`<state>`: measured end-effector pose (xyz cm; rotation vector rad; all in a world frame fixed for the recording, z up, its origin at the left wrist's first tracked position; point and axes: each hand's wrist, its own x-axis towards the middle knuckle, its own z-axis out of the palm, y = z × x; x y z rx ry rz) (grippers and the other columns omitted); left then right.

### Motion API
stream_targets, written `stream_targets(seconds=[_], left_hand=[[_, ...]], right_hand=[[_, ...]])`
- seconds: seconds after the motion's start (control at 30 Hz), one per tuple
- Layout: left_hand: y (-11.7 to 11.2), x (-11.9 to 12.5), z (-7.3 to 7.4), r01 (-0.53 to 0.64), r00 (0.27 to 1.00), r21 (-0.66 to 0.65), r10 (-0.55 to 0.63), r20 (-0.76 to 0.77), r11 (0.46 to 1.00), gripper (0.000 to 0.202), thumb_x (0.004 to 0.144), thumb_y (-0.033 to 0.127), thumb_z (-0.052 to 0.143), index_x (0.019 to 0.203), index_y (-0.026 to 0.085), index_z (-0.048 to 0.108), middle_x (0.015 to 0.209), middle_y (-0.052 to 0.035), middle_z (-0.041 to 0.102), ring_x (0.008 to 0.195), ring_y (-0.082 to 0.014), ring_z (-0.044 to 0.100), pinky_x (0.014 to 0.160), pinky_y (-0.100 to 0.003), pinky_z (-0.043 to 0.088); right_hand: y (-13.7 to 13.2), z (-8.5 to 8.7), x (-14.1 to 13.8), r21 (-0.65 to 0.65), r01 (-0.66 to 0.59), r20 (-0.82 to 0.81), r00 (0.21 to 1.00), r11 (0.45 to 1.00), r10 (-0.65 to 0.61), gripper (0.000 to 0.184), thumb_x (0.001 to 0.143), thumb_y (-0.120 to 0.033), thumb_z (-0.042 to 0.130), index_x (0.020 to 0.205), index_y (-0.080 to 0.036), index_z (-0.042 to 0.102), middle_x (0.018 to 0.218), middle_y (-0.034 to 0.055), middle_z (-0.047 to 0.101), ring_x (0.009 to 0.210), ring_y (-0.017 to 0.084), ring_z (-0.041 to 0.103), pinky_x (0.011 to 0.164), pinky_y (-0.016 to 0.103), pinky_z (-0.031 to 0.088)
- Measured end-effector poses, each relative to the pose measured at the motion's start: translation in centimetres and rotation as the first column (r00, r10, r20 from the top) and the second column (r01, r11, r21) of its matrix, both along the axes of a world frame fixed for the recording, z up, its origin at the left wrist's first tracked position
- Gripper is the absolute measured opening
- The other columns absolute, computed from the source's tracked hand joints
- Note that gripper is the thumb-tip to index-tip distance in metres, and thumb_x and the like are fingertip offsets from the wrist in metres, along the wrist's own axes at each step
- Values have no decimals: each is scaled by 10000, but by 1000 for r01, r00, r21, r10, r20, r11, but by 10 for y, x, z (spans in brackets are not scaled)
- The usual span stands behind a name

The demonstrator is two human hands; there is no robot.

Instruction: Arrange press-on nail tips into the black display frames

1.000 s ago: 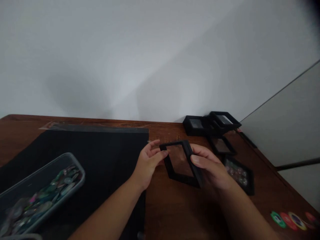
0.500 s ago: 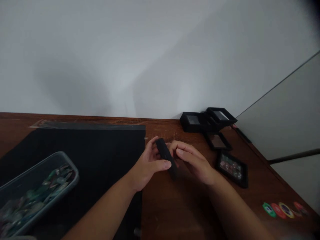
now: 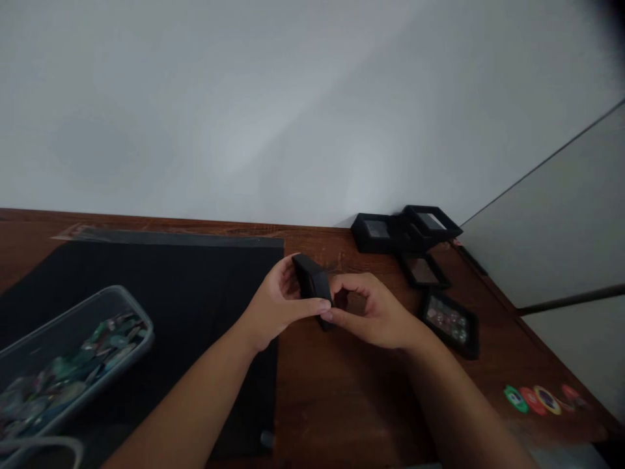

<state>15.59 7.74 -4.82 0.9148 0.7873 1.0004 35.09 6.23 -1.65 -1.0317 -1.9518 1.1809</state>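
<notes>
In the head view, the left hand (image 3: 276, 306) clasps a black frame (image 3: 319, 284) between thumb and fingers, at its two o'clock, above the table (image 3: 312, 404). Its visible edge slants from eleven to five o'clock. The right hand (image 3: 374, 312) has the frame at nine to ten o'clock, its thumb at the lower end; whether it grips, I cannot tell. Both hands are equally near.
</notes>
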Motion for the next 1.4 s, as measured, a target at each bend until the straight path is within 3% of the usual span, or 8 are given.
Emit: stream_targets(seconds=[0.17,0.4,0.7,1.17,1.4], left_hand=[[-1,1,-3,48,995,43,-44,-92,998,797,550,205,949,1230,196,533,1296,-117,609,1261,-288,570,1100,-466,456],[-5,6,-7,66,986,22,-61,-154,998,762,580,261,937,1193,183,490,1287,-143,607,1223,-290,597,1051,-472,494],[-1,7,-15,143,973,34,-135,-188,989,741,601,299,916,1192,163,489,1217,-144,632,1147,-291,628,1060,-494,473],[-9,8,-6,111,983,15,-108,-146,994,825,584,266,911,1253,198,433,1370,-159,539,1272,-304,560,1097,-485,448],[-7,9,-5,132,987,9,-131,-88,991,907,571,207,830,1330,207,334,1430,-178,507,1280,-302,560,1098,-495,440]], right_hand=[[-1,1,8,59,-2,134,991,998,-6,91,807,-184,686,732,-170,636,654,-14,609,561,103,512,525,228,388],[-2,5,8,143,46,116,991,989,-63,129,723,-133,651,763,-197,546,646,-56,505,555,86,428,506,216,349],[-6,2,5,8,48,75,996,999,-49,161,710,-134,646,810,-198,537,676,-45,536,541,87,463,498,216,383],[-4,0,14,25,-1,88,996,1000,-1,215,709,-152,679,809,-205,496,718,-39,566,586,90,500,530,210,420],[7,-1,22,59,49,42,998,997,-52,111,717,-161,610,761,-193,514,704,-34,527,607,98,476,551,223,402]])
